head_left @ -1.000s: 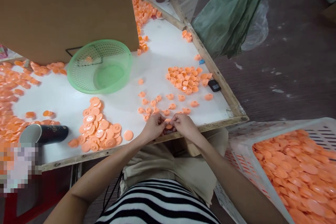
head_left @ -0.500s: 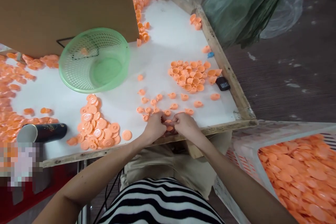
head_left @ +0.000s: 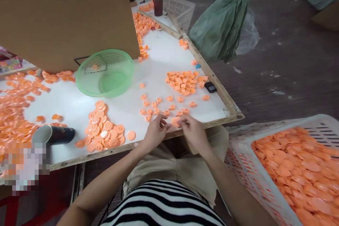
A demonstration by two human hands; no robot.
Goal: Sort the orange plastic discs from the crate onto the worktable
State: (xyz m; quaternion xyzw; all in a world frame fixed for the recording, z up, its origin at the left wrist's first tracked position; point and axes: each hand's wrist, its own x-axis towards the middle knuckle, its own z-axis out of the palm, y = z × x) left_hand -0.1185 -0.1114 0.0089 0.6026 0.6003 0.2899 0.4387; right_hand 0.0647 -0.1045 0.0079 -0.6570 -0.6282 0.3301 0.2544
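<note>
At the table's front edge, my right hand point(head_left: 194, 131) pinches an orange plastic disc point(head_left: 176, 122) between its fingertips. My left hand point(head_left: 155, 130) is just left of it, thumb and fingers apart, with nothing visible in them. Small orange toy cups point(head_left: 154, 105) lie scattered just beyond both hands. Farther back, more orange cups point(head_left: 182, 83) sit close together, many with their openings up. Left of my left hand is a heap of orange discs like toy saucers point(head_left: 104, 130), with a single disc point(head_left: 131, 135) lying apart from it.
A green plastic basket point(head_left: 106, 90) stands before a large cardboard box point(head_left: 69, 14). A dark cylinder point(head_left: 62, 135) lies at left near more orange pieces point(head_left: 16, 102). The wooden rim point(head_left: 222, 93) edges the table beside a small black device point(head_left: 210, 87). A crate point(head_left: 265, 197) of orange discs stands at right.
My left hand has come off the piece and its fingers have spread. The disc stays in my right hand, its face now more visible. The head view has tilted up.
</note>
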